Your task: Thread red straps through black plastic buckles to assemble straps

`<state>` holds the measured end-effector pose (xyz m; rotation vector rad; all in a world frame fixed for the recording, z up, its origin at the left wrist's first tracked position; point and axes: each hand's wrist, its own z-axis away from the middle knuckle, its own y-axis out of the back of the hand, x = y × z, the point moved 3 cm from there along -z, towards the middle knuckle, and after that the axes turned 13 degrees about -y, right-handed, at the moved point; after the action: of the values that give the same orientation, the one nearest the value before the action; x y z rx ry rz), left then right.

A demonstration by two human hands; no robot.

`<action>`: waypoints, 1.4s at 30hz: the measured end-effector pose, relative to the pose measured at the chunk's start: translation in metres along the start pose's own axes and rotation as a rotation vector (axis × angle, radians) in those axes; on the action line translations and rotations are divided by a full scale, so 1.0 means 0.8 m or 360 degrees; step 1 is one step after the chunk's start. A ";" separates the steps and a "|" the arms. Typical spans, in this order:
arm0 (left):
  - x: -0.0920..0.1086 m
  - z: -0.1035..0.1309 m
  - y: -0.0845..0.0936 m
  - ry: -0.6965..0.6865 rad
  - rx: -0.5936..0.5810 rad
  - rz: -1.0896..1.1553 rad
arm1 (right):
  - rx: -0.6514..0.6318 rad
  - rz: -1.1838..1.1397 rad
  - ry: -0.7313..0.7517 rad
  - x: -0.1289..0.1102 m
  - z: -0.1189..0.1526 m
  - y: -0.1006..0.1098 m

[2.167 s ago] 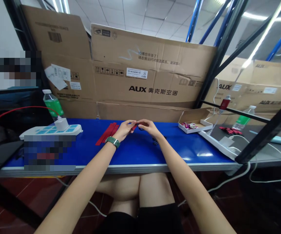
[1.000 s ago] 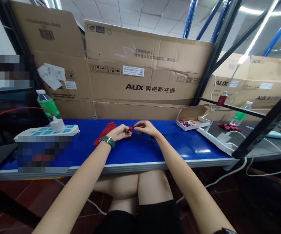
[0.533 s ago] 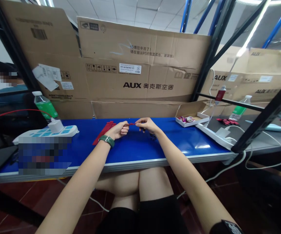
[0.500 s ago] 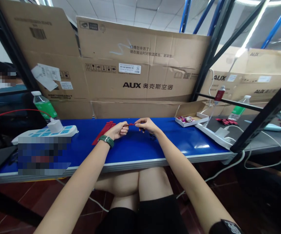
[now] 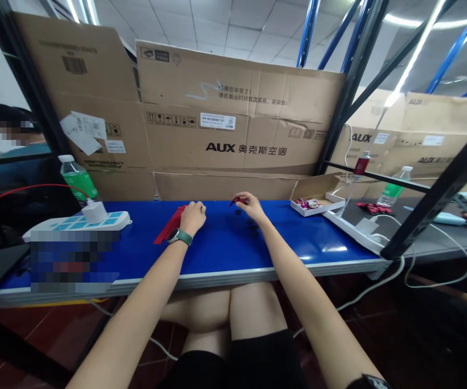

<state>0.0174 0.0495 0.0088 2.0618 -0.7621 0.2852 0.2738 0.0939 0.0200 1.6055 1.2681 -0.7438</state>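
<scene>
The red strips [image 5: 170, 226] lie on the blue worktop [image 5: 221, 248], the left hand [image 5: 194, 217] curled over their far end (whether it grips one, I cannot tell). Right of the strips, the right hand [image 5: 250, 206] pinches a small dark-red piece [image 5: 238, 200]. Behind the strips stands a cardboard panel [image 5: 249, 165] printed "AUX 奥克斯空调", with a white label [image 5: 217, 121] showing "25". Nearer the person than the strips runs the metal edge [image 5: 225, 277], blue surface stretching between.
</scene>
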 end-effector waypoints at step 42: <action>0.019 -0.010 -0.013 -0.0277 0.0315 0.0716 | -0.0288 0.0507 0.0322 -0.037 0.038 -0.064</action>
<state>0.0363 0.0545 0.0136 2.0985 -1.3543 0.4487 0.2190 0.0561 0.0194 1.7089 1.1451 -0.2671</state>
